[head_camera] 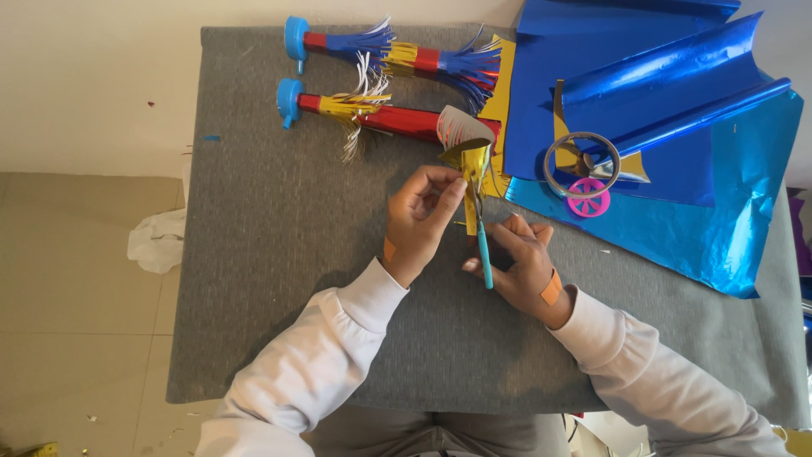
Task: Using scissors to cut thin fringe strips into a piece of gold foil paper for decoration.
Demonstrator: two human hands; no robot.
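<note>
Gold foil strip (470, 173) stands near the middle of the frame, just above the two hands, its upper end curling over and its lower part hanging down between them. Left hand (419, 216) pinches the strip from the left side, thumb and forefinger closed narrowly on its edge while the other fingers curl loosely behind. Right hand (524, 258) grips small scissors (482, 233) with a teal handle; the fingers wrap tightly round the handle and the blades point up into the foil, though how far the blades are parted cannot be told. Both hands rest over a grey mat (279, 254) that covers the table. In the upper left of the frame lie two party horns (372, 80) with blue mouthpieces and red, gold and blue fringes, just beside the curled top of the strip. To the upper right spread blue foil sheets (677, 144), one rolled, with a tape ring (581, 163) and a small pink wheel (589, 201) lying on them.
</note>
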